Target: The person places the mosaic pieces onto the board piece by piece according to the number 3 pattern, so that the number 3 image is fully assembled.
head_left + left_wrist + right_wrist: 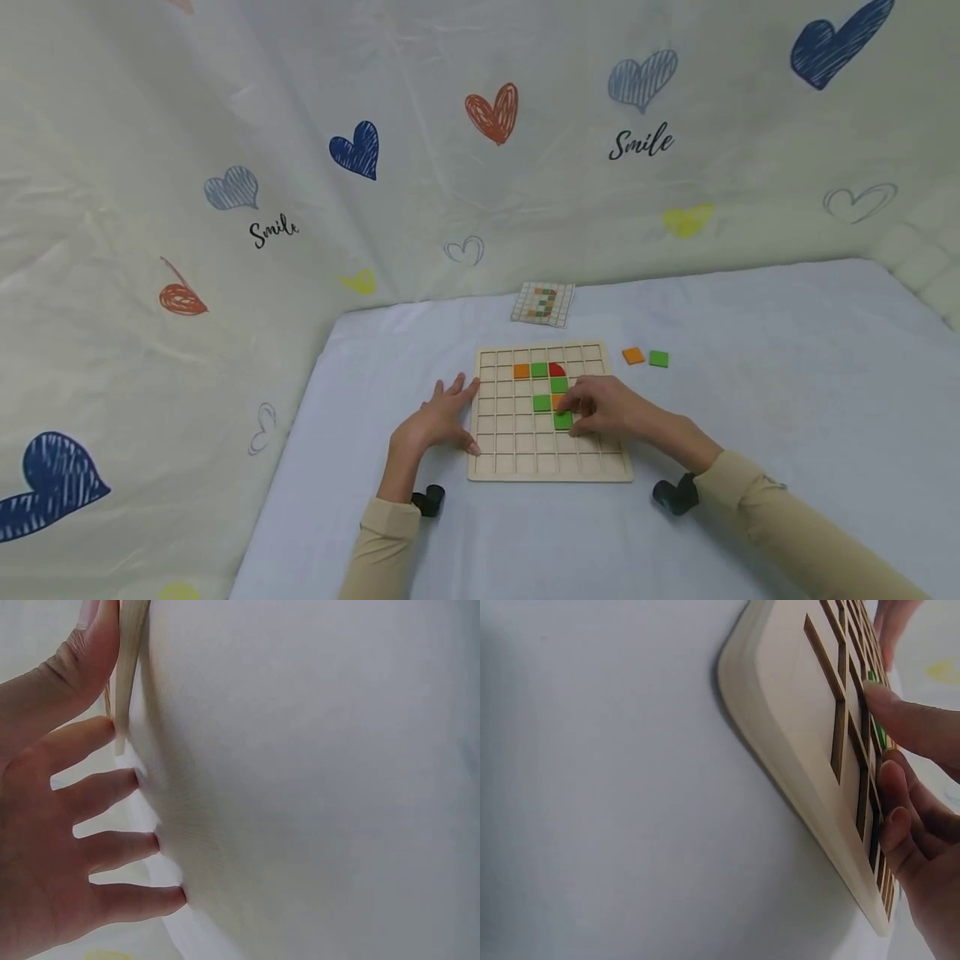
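A wooden grid board lies flat on the white cloth, with several orange and green square tiles and one red rounded tile set in its cells. My left hand rests at the board's left edge, fingers spread; in the left wrist view the thumb lies against the board's side. Over the board, my right hand has curled fingers and pinches the lowest green tile between thumb and fingertips. An orange tile just above it is partly hidden by the fingers.
A small card printed with a coloured grid pattern lies behind the board. To the right are a loose orange tile and a loose green tile. A heart-printed curtain hangs behind the table.
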{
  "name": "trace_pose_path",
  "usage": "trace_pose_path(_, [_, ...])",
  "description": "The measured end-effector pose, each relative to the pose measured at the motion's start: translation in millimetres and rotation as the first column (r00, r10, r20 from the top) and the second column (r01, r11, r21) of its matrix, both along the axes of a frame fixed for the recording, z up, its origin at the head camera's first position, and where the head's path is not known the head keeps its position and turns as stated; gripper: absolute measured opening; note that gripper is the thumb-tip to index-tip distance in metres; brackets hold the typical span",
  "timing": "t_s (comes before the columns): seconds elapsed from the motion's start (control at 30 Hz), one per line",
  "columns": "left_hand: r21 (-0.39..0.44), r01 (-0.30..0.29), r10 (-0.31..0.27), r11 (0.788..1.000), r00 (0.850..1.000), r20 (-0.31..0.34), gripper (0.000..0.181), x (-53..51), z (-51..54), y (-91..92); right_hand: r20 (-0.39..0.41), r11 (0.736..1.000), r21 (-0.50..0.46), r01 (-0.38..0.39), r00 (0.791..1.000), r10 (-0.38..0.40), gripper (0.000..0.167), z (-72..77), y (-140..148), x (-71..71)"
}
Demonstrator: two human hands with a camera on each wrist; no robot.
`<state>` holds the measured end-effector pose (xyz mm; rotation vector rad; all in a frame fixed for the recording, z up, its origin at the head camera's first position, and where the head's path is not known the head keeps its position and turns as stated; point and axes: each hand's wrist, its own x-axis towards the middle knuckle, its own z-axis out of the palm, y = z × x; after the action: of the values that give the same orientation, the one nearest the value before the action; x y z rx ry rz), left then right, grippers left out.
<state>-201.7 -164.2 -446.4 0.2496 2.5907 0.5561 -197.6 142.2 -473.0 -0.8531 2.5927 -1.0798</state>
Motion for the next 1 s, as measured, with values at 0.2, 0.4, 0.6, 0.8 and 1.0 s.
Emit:
trace_pose_path(0.2, [0.012,0.013,-0.013,1.0,1.0,0.001,0.112,-2.4,1.9,0.9,0.018,1.0,-0.013,0.005,1.0,-0.005,0.024,2.7,9.4,0.0])
trace_pose_path(0.4, [-0.006,-0.001,0.001,1.0,1.0,0.012,0.113,-2.2,1.7,-0.3,0.029,0.998,-0.006,0.061,0.998,-0.061,0.02,3.2,15.5,1.6])
trace_pose_path(0.6, [0.003,0.002,-0.002,1.0,1.0,0.01,0.112,-0.6,0.7,-0.2,-0.029,0.991,0.015,0.135,0.991,-0.134,0.019,5.5,29.7,4.0])
trace_pose_path(0.8, [0.004,0.007,-0.007,1.0,1.0,0.001,0.112,1.0,0.0,0.2,-0.111,0.977,0.037,0.209,0.973,-0.204,0.017,8.2,55.4,4.6])
trace_pose_path(1.0, [-0.008,0.004,-0.004,1.0,1.0,-0.006,0.112,0.2,-0.8,-0.9,-0.109,0.948,0.057,0.314,0.946,-0.307,0.016,6.4,77.4,-0.5])
